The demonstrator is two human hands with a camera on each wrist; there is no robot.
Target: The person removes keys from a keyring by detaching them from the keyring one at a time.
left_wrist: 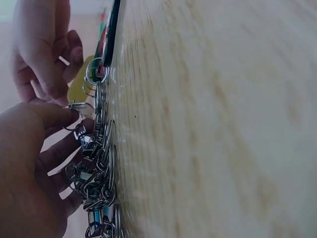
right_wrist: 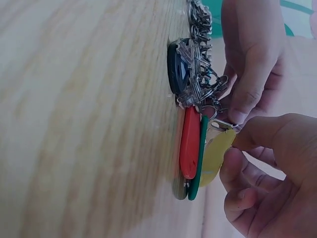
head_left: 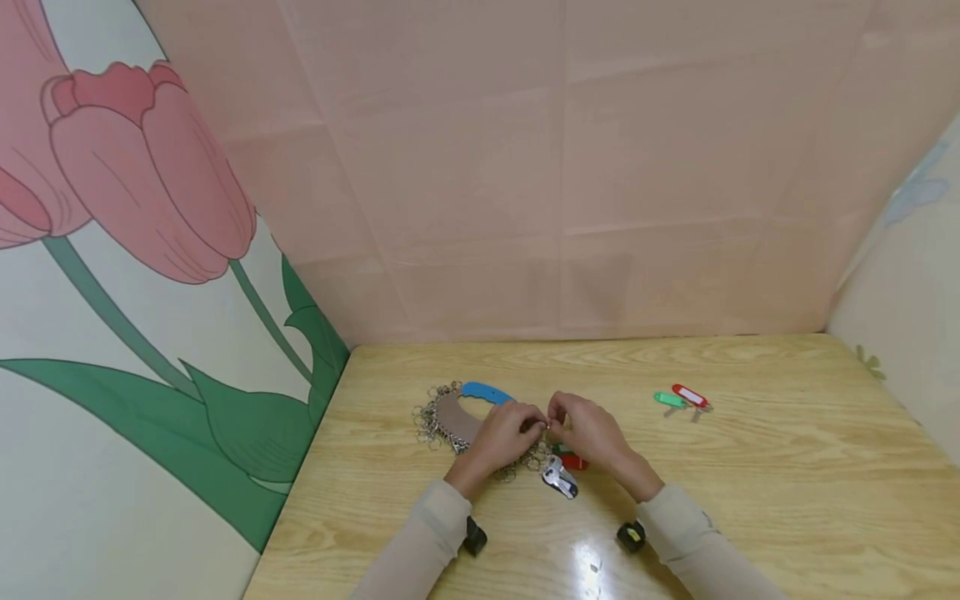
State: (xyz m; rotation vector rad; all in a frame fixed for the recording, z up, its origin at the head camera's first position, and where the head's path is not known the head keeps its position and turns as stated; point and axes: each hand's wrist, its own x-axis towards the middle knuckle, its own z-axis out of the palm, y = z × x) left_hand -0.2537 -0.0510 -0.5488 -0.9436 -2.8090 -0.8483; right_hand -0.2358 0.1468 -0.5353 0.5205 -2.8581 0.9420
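Rings: shiny metal | red tag: smooth plastic | table: glossy woodgrain

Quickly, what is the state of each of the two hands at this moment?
Left hand: closed, pinching a metal ring.
Right hand: closed, pinching a yellow key tag.

I watch plain beige sleeves ending in wide cuffs, a black camera at each wrist, the right one yellow-marked.
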